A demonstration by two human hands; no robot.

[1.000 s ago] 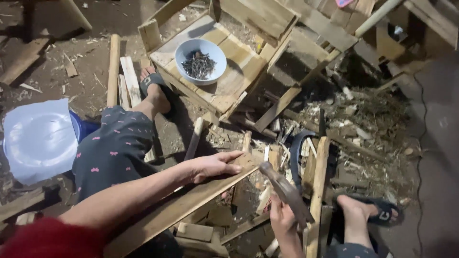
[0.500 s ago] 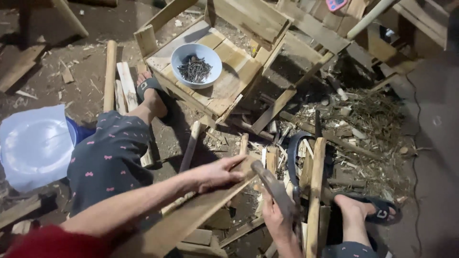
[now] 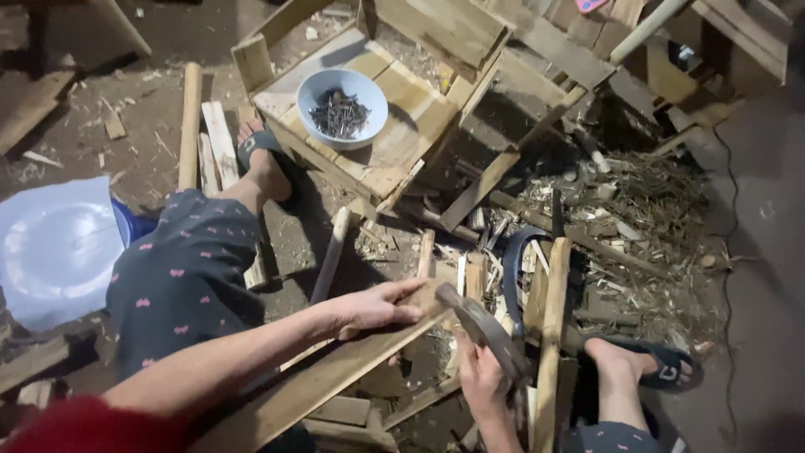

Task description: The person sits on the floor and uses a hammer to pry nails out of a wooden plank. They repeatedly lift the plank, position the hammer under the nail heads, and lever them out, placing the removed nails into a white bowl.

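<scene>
My left hand [image 3: 373,307] lies flat on a long wooden plank [image 3: 314,382] that slants across my lap, fingers spread over its far end. My right hand [image 3: 481,377] grips the handle of a hatchet [image 3: 482,327], whose dark blade sits close to the plank's end beside my left fingertips. A pale blue bowl [image 3: 342,106] holding several dark nails rests on a wooden pallet crate [image 3: 402,126] straight ahead of me.
Loose slats [image 3: 205,134], wood chips and splinters [image 3: 620,226] cover the dirt floor. A white plastic lid [image 3: 52,247] lies at left. My sandalled feet [image 3: 260,159] [image 3: 646,365] rest among the scraps. An upright slat [image 3: 549,335] stands right of the hatchet.
The hatchet has shifted slightly left and lower toward the plank's end. My left hand keeps pressing the plank, and the view has tilted down a little.
</scene>
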